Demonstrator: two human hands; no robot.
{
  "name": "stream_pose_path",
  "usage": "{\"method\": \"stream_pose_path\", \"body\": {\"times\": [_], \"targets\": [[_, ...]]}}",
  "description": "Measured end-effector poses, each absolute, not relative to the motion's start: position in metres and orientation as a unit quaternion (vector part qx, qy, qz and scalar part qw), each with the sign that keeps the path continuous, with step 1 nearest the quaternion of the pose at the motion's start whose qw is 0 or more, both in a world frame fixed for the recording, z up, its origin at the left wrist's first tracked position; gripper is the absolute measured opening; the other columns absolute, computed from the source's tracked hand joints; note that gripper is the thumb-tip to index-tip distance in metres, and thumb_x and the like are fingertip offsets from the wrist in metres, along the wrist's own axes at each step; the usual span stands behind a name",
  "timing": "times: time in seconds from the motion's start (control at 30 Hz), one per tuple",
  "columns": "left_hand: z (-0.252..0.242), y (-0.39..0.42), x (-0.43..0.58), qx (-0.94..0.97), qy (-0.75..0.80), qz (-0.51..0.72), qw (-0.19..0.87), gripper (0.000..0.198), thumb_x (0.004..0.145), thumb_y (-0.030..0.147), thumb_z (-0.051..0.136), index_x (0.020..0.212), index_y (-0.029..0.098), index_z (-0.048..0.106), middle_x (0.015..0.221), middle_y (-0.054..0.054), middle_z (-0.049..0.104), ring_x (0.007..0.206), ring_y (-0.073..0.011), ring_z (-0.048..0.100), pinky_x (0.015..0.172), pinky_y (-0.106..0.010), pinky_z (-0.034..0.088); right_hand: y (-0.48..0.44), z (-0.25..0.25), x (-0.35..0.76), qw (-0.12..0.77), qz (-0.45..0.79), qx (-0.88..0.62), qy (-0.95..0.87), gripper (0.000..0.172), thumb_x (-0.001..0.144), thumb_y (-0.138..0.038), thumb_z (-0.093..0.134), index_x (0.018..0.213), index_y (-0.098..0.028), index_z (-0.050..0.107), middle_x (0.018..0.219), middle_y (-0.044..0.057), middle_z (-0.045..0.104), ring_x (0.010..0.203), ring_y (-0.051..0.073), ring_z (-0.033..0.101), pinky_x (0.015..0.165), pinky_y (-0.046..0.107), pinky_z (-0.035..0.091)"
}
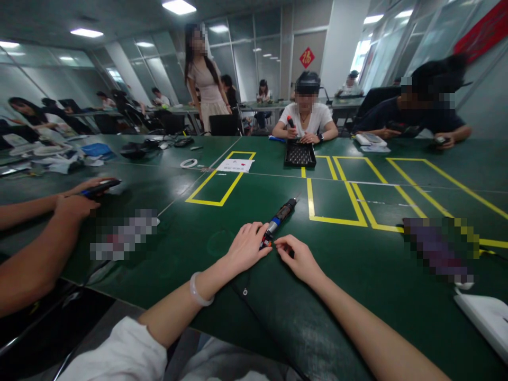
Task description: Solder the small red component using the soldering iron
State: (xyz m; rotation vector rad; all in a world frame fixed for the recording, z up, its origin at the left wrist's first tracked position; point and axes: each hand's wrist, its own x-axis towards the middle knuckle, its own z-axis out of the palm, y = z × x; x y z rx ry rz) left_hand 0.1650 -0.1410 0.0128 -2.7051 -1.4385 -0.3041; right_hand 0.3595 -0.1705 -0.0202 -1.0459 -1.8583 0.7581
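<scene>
The left hand (248, 246) has its fingers closed around the rear end of an electric screwdriver (282, 214), thumb to one side. The right hand (301, 260) hangs back with loosely curled, parted fingers, holding nothing I can see; their tips sit just beside that same rear end, though I can't tell whether they touch it. So the left is the nearer hand, and the screwdriver's long axis runs from its fingers away from the body and rightward, thin bit (297, 199) farthest out. A dark cord (260, 317) trails back toward the lap.

All this is over a green table (337, 296), short of the yellow tape outlines (339, 219). Beyond, a co-worker (324, 114) sits at a black tray (300, 163) with a red-handled tool (291, 121); farther off, people work at other tables under ceiling lights (179, 6)
</scene>
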Motion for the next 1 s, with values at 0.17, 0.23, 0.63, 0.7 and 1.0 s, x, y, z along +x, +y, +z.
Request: {"method": "stream_pose_path", "body": {"times": [0.17,0.23,0.63,0.7,1.0], "targets": [[0.014,-0.109,0.139,-0.869,-0.483,-0.079,0.07,0.059,0.086,0.043,0.058,0.136,0.019,0.04,0.126,-0.012,0.048,0.11,-0.0263,0.048,0.098,-0.039,0.035,-0.171,-0.019,0.361,0.387,0.38,-0.422,-0.726,0.013,0.086,-0.016,0.053,0.094,-0.017,0.062,0.071,-0.001,0.059,0.062,0.012,0.054,0.058,0.022,0.042],[0.015,-0.09,0.124,-0.86,-0.5,-0.068,0.076,0.059,0.086,0.043,0.057,0.137,0.019,0.039,0.127,-0.012,0.048,0.111,-0.0267,0.048,0.097,-0.038,0.035,-0.172,-0.017,0.361,0.371,0.397,-0.418,-0.728,0.011,0.086,-0.017,0.053,0.091,-0.016,0.062,0.068,-0.002,0.058,0.059,0.011,0.052,0.056,0.021,0.04],[0.014,0.025,0.012,-0.753,-0.654,0.018,0.065,0.06,0.087,0.045,0.052,0.139,0.018,0.039,0.133,-0.016,0.044,0.116,-0.0304,0.045,0.096,-0.037,0.035,-0.174,-0.015,0.359,0.338,0.373,-0.42,-0.755,0.01,0.086,-0.017,0.054,0.086,-0.017,0.064,0.067,-0.002,0.059,0.06,0.012,0.053,0.058,0.022,0.039],[0.017,0.035,-0.002,-0.742,-0.667,0.027,0.06,0.06,0.087,0.044,0.053,0.139,0.017,0.038,0.134,-0.016,0.043,0.117,-0.0306,0.045,0.096,-0.037,0.035,-0.175,-0.014,0.359,0.334,0.368,-0.42,-0.759,0.01,0.086,-0.017,0.054,0.086,-0.017,0.064,0.068,-0.002,0.059,0.06,0.012,0.053,0.059,0.022,0.038],[0.024,0.044,-0.013,-0.713,-0.696,0.027,0.077,0.059,0.083,0.035,0.056,0.136,0.015,0.039,0.132,-0.017,0.046,0.115,-0.0315,0.046,0.095,-0.039,0.036,-0.175,-0.01,0.36,0.329,0.359,-0.416,-0.768,0.01,0.086,-0.016,0.054,0.085,-0.018,0.064,0.067,-0.003,0.058,0.059,0.011,0.052,0.058,0.022,0.038]]}}
